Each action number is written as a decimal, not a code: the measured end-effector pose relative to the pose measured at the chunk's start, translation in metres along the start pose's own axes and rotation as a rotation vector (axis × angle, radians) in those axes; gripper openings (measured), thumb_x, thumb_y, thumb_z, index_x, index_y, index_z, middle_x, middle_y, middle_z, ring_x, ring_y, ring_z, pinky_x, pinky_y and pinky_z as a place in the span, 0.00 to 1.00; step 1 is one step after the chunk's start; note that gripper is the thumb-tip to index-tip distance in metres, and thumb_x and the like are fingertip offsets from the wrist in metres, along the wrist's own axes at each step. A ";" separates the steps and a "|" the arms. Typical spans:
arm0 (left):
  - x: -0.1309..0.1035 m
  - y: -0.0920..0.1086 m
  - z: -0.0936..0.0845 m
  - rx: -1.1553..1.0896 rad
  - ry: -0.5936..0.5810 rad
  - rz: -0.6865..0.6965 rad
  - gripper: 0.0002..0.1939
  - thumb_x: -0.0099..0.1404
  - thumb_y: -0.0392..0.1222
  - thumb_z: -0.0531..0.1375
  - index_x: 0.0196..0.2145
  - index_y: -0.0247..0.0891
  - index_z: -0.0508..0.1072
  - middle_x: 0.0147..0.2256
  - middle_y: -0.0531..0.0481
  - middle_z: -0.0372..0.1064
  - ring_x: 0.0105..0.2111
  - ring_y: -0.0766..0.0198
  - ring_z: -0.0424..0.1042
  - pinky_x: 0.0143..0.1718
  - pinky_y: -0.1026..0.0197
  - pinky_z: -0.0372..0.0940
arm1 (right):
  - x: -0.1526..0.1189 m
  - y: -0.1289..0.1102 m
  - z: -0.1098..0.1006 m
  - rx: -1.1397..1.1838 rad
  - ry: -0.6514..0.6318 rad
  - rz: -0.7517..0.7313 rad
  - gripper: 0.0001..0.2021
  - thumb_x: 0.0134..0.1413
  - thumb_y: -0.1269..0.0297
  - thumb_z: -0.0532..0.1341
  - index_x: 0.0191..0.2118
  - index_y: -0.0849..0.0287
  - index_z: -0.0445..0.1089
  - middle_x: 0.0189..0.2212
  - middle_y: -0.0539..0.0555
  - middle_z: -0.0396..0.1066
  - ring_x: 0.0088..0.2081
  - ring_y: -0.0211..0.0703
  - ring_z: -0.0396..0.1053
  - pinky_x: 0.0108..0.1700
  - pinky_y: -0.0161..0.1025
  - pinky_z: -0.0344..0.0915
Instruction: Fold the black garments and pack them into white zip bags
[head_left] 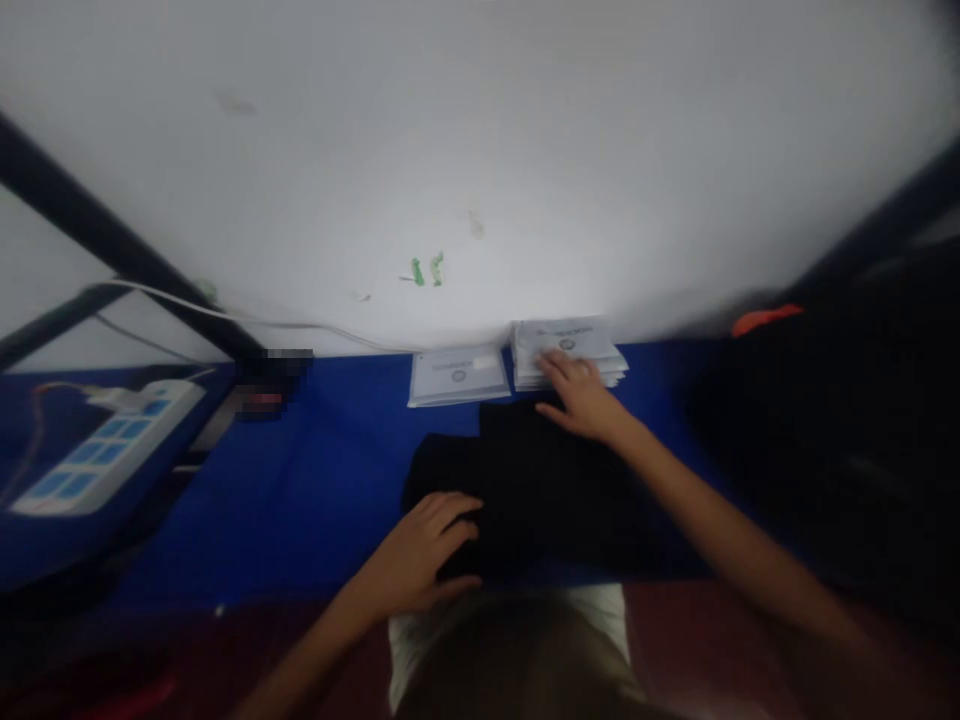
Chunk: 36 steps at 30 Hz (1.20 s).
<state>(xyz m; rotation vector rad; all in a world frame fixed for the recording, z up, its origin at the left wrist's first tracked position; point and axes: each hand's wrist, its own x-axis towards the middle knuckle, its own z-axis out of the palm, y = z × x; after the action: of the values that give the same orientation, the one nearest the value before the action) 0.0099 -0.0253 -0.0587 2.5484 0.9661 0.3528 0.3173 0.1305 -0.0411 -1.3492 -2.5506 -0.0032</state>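
Black folded fabric (540,490) lies on the blue table in front of me. My left hand (431,550) rests on its left part, fingers apart. My right hand (581,395) reaches over the fabric's far edge, with its fingers spread on the front of a stack of grey-white printed packets (559,340). Left of that stack, a thinner grey-white packet (459,376) lies flat against the wall side. Neither hand has anything gripped between its fingers.
A white power strip (109,450) with blue sockets lies at the left, a plug in its far end. A white cable (277,323) runs along the wall (480,150). Dark material (840,430) fills the right side, an orange piece (766,318) on top.
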 end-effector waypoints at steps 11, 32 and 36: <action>-0.036 0.003 -0.010 -0.031 -0.093 -0.040 0.08 0.59 0.29 0.58 0.32 0.41 0.70 0.55 0.47 0.66 0.57 0.53 0.62 0.55 0.49 0.61 | -0.181 -0.069 -0.015 0.202 -0.230 -0.058 0.13 0.49 0.66 0.67 0.42 0.57 0.69 0.38 0.57 0.71 0.40 0.54 0.71 0.45 0.53 0.68; 0.069 -0.055 -0.033 0.178 0.112 -0.428 0.12 0.68 0.47 0.55 0.45 0.42 0.69 0.40 0.47 0.70 0.41 0.56 0.70 0.37 0.60 0.63 | -0.088 0.041 0.002 0.242 -0.038 0.258 0.19 0.57 0.56 0.60 0.51 0.60 0.66 0.45 0.63 0.69 0.45 0.54 0.70 0.47 0.48 0.67; 0.109 -0.068 -0.016 0.128 0.086 -0.279 0.17 0.66 0.47 0.58 0.51 0.41 0.68 0.49 0.43 0.66 0.49 0.53 0.67 0.47 0.55 0.65 | -0.066 0.048 0.014 0.236 -0.043 0.206 0.16 0.56 0.64 0.60 0.50 0.60 0.68 0.46 0.63 0.69 0.48 0.55 0.69 0.51 0.49 0.65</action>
<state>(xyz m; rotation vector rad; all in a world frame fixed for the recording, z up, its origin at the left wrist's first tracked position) 0.0448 0.0996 -0.0641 2.4796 1.3973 0.3301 0.3890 0.1062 -0.0756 -1.5207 -2.3434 0.3558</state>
